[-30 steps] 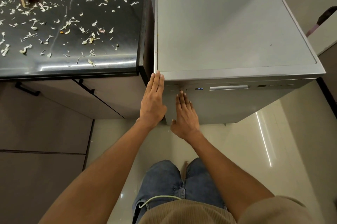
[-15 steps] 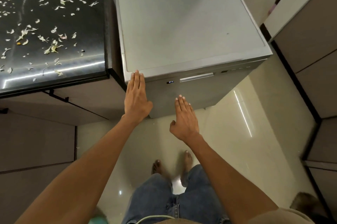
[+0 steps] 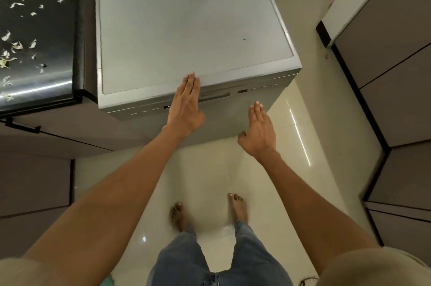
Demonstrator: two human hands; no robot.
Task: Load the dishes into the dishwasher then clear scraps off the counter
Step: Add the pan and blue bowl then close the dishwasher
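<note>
The dishwasher [image 3: 193, 20] is the big silver-grey box straight ahead of both hands, door shut, flat top bare apart from a tiny dark speck. Off to the left of the left hand is the black counter [image 3: 46, 36], glossy, butted right up against the dishwasher's side, with pale vegetable scraps [image 3: 14, 45] scattered all over it. Under the counter there are brown cabinet fronts [image 3: 32, 180], and more of them well off to the right of the right hand.

Left hand [image 3: 186, 108] is flat, fingers straight and together, lying across the control strip with the fingertips at the top front edge. Right hand [image 3: 257, 132] is flat too, thumb out, holding nothing, hanging in front of the door's right side; can't tell if it touches. Bare feet [image 3: 239, 206] on cream tile below.
</note>
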